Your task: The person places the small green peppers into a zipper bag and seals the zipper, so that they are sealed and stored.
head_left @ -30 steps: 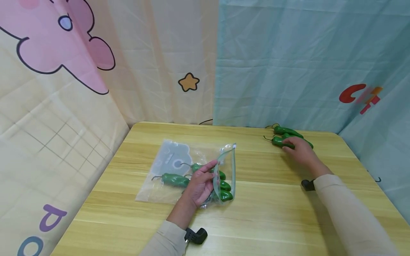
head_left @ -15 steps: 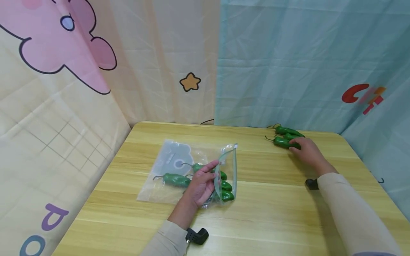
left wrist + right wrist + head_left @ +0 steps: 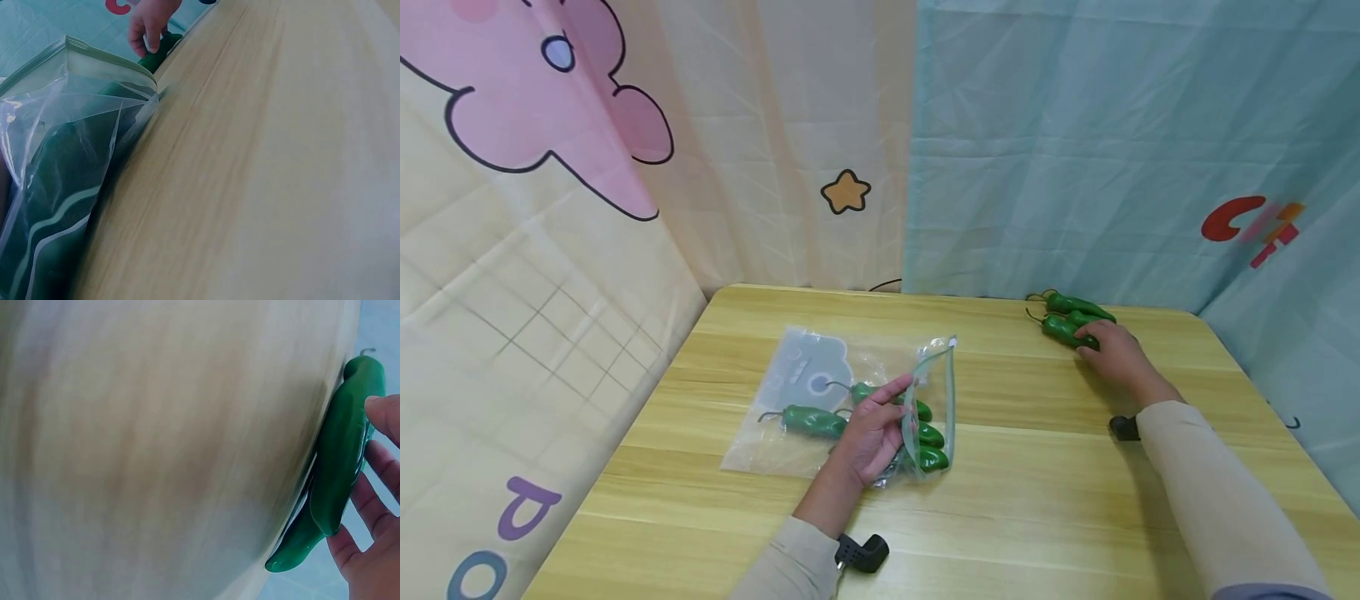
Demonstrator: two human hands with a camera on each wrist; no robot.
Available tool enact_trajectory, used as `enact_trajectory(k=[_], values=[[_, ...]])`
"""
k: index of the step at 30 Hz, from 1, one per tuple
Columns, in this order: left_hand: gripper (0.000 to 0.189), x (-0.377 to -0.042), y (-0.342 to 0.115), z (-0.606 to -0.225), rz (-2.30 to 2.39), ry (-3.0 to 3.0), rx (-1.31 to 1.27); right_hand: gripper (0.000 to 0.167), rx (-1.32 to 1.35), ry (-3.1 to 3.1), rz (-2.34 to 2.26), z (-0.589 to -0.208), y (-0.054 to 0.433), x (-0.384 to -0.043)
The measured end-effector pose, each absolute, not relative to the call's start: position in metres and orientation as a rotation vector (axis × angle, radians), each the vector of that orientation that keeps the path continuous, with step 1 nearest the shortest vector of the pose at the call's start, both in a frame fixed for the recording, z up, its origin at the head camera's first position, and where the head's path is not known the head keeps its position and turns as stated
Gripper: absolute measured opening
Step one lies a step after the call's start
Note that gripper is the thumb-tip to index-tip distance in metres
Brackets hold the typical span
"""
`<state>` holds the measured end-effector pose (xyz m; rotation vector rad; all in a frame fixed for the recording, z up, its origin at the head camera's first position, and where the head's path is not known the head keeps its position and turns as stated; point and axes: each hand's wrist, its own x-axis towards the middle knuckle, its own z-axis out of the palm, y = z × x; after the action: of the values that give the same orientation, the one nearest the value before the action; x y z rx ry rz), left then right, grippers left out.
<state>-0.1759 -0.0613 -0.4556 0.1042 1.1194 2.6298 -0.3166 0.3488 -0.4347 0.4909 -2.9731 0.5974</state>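
My left hand (image 3: 871,433) lies over the mouth of a clear zip bag (image 3: 741,446), its fingers holding up the bag's lip. Several green peppers lie inside, among them one with its stem to the left (image 3: 808,422) and another by the opening (image 3: 933,458); my hand hides parts of them. At the table's far right, my right hand (image 3: 1116,354) grips the tip end of a green pepper (image 3: 1060,330). The right wrist view shows the thumb on one side of this pepper (image 3: 340,450) and the fingers on the other. Another pepper (image 3: 294,544) shows behind it.
Behind the gripped pepper, a further green pepper (image 3: 1078,307) lies near the back edge of the wooden table (image 3: 1000,500). Printed curtains (image 3: 790,108) hang right behind the table and along both sides. Each wrist carries a black camera mount (image 3: 863,553).
My right hand has slid back to the tip of the front pepper and gripped it; the pepper has turned and shifted slightly right. My left hand and the bag hold still.
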Motion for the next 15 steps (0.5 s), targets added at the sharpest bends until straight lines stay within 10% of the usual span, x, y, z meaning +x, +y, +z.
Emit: enact_trajectory(k=[15], values=[[0.043,-0.1756,-0.0613,-0.4556,2.625,1.120,0.115,0.029,0.482,-3.005,0.634,-0.4369,0.3458,-0.3138]])
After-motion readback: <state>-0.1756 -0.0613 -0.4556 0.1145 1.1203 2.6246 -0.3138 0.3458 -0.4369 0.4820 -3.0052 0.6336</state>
